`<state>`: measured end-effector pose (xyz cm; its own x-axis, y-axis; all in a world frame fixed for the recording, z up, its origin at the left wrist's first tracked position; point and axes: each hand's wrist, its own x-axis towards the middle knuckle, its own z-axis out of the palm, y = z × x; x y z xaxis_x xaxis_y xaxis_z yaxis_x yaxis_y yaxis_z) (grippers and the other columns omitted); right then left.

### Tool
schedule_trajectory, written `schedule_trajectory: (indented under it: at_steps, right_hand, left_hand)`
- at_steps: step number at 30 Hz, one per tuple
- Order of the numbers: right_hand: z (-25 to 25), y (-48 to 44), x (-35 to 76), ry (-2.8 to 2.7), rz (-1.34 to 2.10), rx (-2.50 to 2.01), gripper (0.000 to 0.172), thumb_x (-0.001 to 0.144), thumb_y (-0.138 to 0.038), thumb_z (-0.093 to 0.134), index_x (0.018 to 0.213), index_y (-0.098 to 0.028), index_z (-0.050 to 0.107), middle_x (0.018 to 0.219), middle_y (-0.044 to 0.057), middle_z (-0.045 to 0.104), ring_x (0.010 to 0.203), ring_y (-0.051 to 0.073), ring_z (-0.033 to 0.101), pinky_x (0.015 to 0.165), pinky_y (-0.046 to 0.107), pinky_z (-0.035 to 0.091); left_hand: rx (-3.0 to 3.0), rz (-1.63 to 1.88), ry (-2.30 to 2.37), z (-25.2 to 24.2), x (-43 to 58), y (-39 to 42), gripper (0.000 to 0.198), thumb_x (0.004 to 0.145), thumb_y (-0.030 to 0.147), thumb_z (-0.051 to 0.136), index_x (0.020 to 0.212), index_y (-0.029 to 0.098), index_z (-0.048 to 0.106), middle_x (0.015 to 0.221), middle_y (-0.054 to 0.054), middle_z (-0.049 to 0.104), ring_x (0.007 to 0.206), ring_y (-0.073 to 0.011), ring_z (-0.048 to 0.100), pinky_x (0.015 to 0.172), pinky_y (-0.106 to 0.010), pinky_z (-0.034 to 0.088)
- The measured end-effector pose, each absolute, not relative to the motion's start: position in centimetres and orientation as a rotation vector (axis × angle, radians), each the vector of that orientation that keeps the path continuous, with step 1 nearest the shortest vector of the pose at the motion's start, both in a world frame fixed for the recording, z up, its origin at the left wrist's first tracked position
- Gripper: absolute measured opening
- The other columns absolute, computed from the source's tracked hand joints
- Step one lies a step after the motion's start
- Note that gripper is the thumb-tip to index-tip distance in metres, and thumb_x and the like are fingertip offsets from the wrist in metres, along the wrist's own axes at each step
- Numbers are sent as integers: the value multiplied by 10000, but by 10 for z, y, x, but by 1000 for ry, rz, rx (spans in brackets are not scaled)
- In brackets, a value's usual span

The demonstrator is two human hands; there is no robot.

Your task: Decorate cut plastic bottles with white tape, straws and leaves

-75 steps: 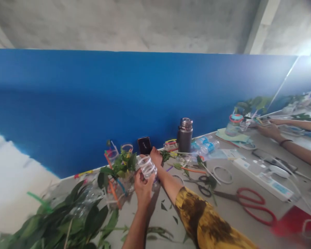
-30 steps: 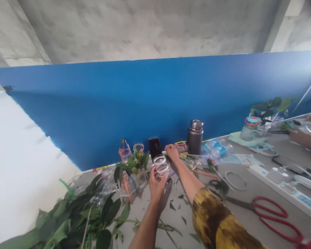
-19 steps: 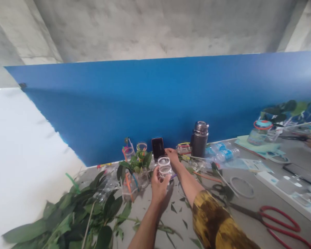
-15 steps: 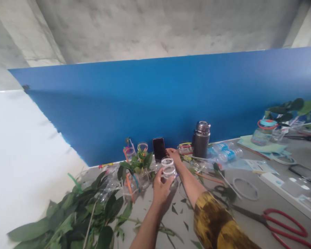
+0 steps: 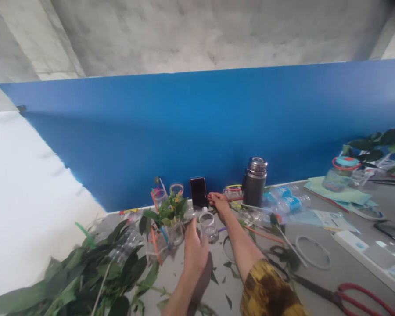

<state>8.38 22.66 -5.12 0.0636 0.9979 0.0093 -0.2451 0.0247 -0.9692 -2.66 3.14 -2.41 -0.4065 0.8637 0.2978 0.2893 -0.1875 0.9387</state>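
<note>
My left hand is beside a clear cut-bottle cup with a pale rim, which stands on the table. Its fingers point forward, apart from the thumb, and hold nothing visible. A clear bottle piece with a white cap lies just beyond them. Farther back, my right hand reaches to the right edge of a dark phone propped against the blue panel. Its fingertips are pressed together; whatever they hold is too small to make out. Left of my hands, a leafy cutting sits among clear cups with coloured strips.
Cut leafy branches spread over the left front. A dark thermos stands at the back, with plastic bottles lying right of it. Red-handled scissors and a coiled tube lie at right. A lidded jar rests on green paper.
My left hand has let go of the clear cup and drawn slightly left; the cup now stands on the table. My right hand remains by the phone, slightly lower in view.
</note>
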Motion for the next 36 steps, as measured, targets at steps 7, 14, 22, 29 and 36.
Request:
schedule_trajectory:
  at_steps: [7,14,22,29,36]
  right_hand:
    - [-52,229,83,-1099,1164,-1033,301,855,-366,697,1048,-168,820,1046,130,854,988,258,818,855,375,658]
    - [-50,221,83,-1231,1025,-1035,345,877,-288,626,1123,-192,847,1160,108,846,1109,266,788,1075,433,591]
    - [-52,215,83,-1457,827,-1084,411,955,-250,535,1238,-189,827,1289,97,812,1254,253,739,1168,412,517]
    - [-47,211,87,-1694,572,-1212,420,997,-210,530,1325,-217,793,1370,93,777,1303,253,704,1191,405,485]
    - [-55,213,79,-1630,621,-1309,466,993,-219,547,1428,-196,712,1289,119,805,1205,271,750,1109,408,533]
  left_hand:
    - [1368,1578,1596,7,-36,92,539,875,276,622,1402,166,649,1492,-188,677,1411,-330,627,1250,-468,420]
    - [1178,1596,1725,20,-41,161,480,725,131,634,1199,168,706,1152,-132,805,1168,-293,743,1060,-395,565]
    - [1157,1521,1806,17,-50,171,308,709,59,577,944,213,701,961,-116,813,1028,-302,778,950,-388,573]
    - [1278,1454,1786,18,-48,165,273,717,69,610,933,193,720,906,-90,811,936,-265,776,842,-310,567]
    - [1280,1380,1855,27,-44,160,425,764,46,566,1143,157,724,1077,-117,820,1026,-258,778,937,-327,582]
